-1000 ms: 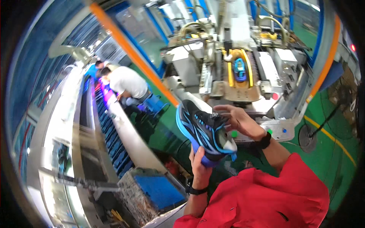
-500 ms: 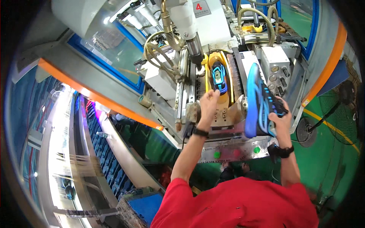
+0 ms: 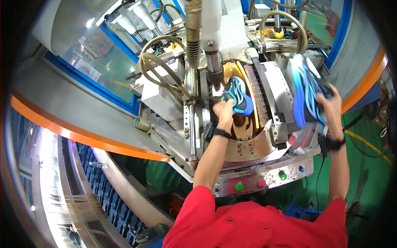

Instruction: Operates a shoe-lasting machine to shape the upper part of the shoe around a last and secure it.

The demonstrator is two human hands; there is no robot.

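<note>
Shoe (image 3: 244, 98) over the cradle (image 3: 239, 133) is pinched in my left grip (image 3: 223, 111); right of the cradle, my right grip (image 3: 332, 104) clasps a second shoe (image 3: 305, 91). Tilting could scrape the first against the cradle.

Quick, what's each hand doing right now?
Left hand: closed, holding a shoe over the machine.
Right hand: closed, holding another shoe.

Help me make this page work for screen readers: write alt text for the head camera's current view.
A person in a red shirt grips a blue-and-black shoe with the left hand at a machine's yellow cradle, while the right hand holds a second shoe farther right. Green, red and blue buttons line the front panel.
</note>
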